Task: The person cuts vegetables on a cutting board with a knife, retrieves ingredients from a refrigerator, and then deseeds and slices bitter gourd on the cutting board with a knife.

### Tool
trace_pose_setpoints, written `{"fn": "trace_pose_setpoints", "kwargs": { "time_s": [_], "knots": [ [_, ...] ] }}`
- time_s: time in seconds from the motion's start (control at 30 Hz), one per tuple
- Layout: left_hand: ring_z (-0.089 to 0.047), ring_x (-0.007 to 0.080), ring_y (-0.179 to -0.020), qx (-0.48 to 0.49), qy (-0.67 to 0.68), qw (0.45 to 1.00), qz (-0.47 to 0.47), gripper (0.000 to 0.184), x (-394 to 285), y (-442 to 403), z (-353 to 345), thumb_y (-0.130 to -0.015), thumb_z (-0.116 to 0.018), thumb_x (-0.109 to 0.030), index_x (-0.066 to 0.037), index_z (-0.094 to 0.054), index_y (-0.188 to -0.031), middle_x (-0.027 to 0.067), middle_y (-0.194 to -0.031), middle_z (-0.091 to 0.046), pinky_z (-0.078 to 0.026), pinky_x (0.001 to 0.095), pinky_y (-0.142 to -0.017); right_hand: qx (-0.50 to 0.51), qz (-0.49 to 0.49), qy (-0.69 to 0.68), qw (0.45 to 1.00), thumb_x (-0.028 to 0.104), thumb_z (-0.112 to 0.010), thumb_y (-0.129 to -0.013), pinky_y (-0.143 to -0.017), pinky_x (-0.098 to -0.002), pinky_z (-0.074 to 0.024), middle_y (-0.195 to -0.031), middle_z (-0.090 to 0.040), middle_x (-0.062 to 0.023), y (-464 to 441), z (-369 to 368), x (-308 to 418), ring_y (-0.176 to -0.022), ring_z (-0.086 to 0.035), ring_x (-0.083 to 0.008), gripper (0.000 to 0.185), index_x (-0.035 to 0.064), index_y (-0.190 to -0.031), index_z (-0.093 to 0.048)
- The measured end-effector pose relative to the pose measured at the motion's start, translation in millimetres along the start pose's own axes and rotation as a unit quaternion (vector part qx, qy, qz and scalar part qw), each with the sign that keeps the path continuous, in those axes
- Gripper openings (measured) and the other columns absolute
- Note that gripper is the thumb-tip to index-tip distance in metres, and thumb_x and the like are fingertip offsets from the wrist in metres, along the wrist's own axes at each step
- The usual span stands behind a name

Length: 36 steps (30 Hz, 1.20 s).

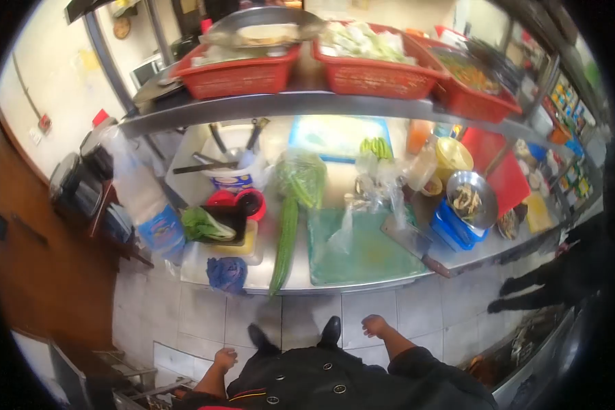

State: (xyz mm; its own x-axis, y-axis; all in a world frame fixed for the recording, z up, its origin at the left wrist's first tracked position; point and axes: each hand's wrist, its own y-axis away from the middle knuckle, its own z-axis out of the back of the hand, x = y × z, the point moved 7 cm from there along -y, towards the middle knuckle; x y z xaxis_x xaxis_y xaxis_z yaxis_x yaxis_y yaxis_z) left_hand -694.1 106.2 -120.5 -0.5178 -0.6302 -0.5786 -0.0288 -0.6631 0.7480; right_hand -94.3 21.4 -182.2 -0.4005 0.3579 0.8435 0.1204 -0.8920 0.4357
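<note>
My left hand (225, 357) hangs beside my body over the floor, its fingers loosely bent and holding nothing I can see. On the other side, my right hand (374, 326) hangs near the counter's front edge, also loose and touching nothing. Closest to it on the counter are a green cutting board (362, 256) and a cleaver (408, 236), whose handle reaches the front edge. Left of the board lies a long green gourd (285, 246), with leafy greens in a plastic bag (301, 178) behind it. A crumpled blue bag (227, 273) sits at the front left.
Red baskets (376, 78) of food stand on the shelf above. A large plastic bottle (147, 198), a bok choy (207, 225) and a white tub of utensils (232, 171) are left; a metal bowl (471, 198) is right. Another person's dark sleeve (547, 277) shows at right.
</note>
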Motion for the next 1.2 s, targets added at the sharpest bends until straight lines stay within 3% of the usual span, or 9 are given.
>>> {"fn": "trace_pose_setpoints", "kwargs": {
  "time_s": [0.27, 0.37, 0.43, 0.63, 0.7, 0.87, 1.03, 1.07, 1.2],
  "knots": [
    [-0.064, 0.0283, -0.086, 0.063, -0.507, 0.815, -0.273, 0.027, 107.0, 32.3, 55.8, -0.079, -0.067, -0.031, -0.009, -0.068, -0.094, 0.0084, -0.098, -0.066, -0.052, 0.0406, -0.075, 0.268, -0.214, 0.066, 0.937, 0.023, -0.043, -0.093, -0.062, -0.0470, -0.0531, -0.088, -0.064, -0.0170, -23.2, -127.8, -66.5, -0.077, -0.066, -0.0296, 0.033, 0.0021, -0.114, -0.058],
    [-0.064, 0.0286, -0.084, 0.037, -0.221, 0.958, -0.181, 0.026, 185.4, 20.6, 115.8, -0.075, -0.071, -0.033, -0.010, -0.069, -0.088, 0.0095, -0.094, -0.066, -0.052, 0.0392, -0.074, 0.322, 0.057, 0.530, 0.783, 0.034, -0.043, -0.091, -0.073, -0.0466, -0.0498, -0.088, -0.064, -0.0177, -39.9, -207.4, 93.4, -0.083, -0.064, -0.0313, 0.041, 0.0060, -0.117, -0.058],
    [-0.064, 0.0281, -0.083, 0.028, 0.038, 0.996, -0.070, 0.026, 226.8, 32.3, 146.5, -0.074, -0.072, -0.032, -0.010, -0.069, -0.087, 0.0099, -0.091, -0.066, -0.052, 0.0389, -0.073, 0.316, 0.030, 0.453, 0.833, 0.045, -0.041, -0.091, -0.078, -0.0458, -0.0485, -0.094, -0.065, -0.0189, -81.6, -254.9, 156.2, -0.088, -0.063, -0.0338, 0.048, 0.0058, -0.109, -0.063],
    [-0.061, 0.0211, -0.060, -0.187, -0.284, 0.938, -0.065, 0.010, 285.0, 48.5, 263.8, -0.080, -0.064, -0.017, -0.007, -0.066, -0.079, 0.0094, -0.075, -0.064, -0.047, 0.0340, -0.046, 0.272, 0.010, 0.405, 0.873, 0.054, -0.046, -0.090, -0.088, -0.0415, -0.0465, -0.104, -0.065, -0.0212, -225.9, -353.2, 332.0, -0.099, -0.060, -0.0376, 0.056, 0.0029, -0.102, -0.065],
    [-0.057, 0.0206, -0.050, -0.218, 0.331, 0.915, 0.079, 0.010, 306.9, 42.1, 286.9, -0.081, -0.058, -0.013, -0.006, -0.063, -0.075, 0.0095, -0.072, -0.062, -0.042, 0.0312, -0.039, 0.295, 0.124, 0.390, 0.864, 0.048, -0.049, -0.090, -0.089, -0.0406, -0.0468, -0.105, -0.065, -0.0206, -274.0, -406.2, 342.0, -0.100, -0.060, -0.0372, 0.049, 0.0043, -0.108, -0.063],
    [-0.062, 0.0227, -0.065, -0.181, 0.428, 0.885, 0.037, 0.009, 244.1, -3.1, 298.8, -0.088, -0.054, -0.011, -0.009, -0.058, -0.096, 0.0087, -0.085, -0.061, -0.045, 0.0302, -0.047, 0.324, 0.051, 0.332, 0.884, 0.044, -0.047, -0.091, -0.089, -0.0416, -0.0470, -0.106, -0.065, -0.0206, -293.7, -493.8, 483.4, -0.100, -0.060, -0.0374, 0.045, 0.0065, -0.110, -0.063],
    [-0.060, 0.0328, -0.093, -0.078, -0.305, 0.945, -0.090, 0.026, 173.2, -18.0, 320.0, -0.086, -0.049, -0.030, -0.010, -0.065, -0.094, 0.0181, -0.096, -0.063, -0.048, 0.0453, -0.080, 0.502, 0.185, 0.534, 0.655, 0.033, -0.045, -0.088, -0.082, -0.0471, -0.0479, -0.104, -0.065, -0.0206, -353.2, -607.8, 450.9, -0.098, -0.061, -0.0379, 0.039, 0.0043, -0.096, -0.070],
    [-0.060, 0.0328, -0.094, -0.155, -0.319, 0.886, -0.300, 0.025, 205.9, -25.9, 315.5, -0.086, -0.049, -0.028, -0.010, -0.065, -0.094, 0.0184, -0.099, -0.063, -0.048, 0.0460, -0.080, 0.489, 0.144, 0.527, 0.680, 0.029, -0.046, -0.086, -0.079, -0.0476, -0.0489, -0.102, -0.065, -0.0200, -374.7, -614.6, 454.5, -0.095, -0.062, -0.0382, 0.035, 0.0054, -0.094, -0.070],
    [-0.060, 0.0314, -0.091, -0.107, -0.071, 0.992, 0.009, 0.025, 232.7, -22.1, 408.7, -0.086, -0.050, -0.029, -0.011, -0.065, -0.093, 0.0172, -0.096, -0.063, -0.048, 0.0454, -0.077, 0.619, 0.318, 0.536, 0.477, 0.028, -0.048, -0.084, -0.076, -0.0466, -0.0500, -0.099, -0.066, -0.0192, -450.0, -657.1, 471.9, -0.094, -0.063, -0.0378, 0.032, 0.0051, -0.091, -0.070]
  ]
}}
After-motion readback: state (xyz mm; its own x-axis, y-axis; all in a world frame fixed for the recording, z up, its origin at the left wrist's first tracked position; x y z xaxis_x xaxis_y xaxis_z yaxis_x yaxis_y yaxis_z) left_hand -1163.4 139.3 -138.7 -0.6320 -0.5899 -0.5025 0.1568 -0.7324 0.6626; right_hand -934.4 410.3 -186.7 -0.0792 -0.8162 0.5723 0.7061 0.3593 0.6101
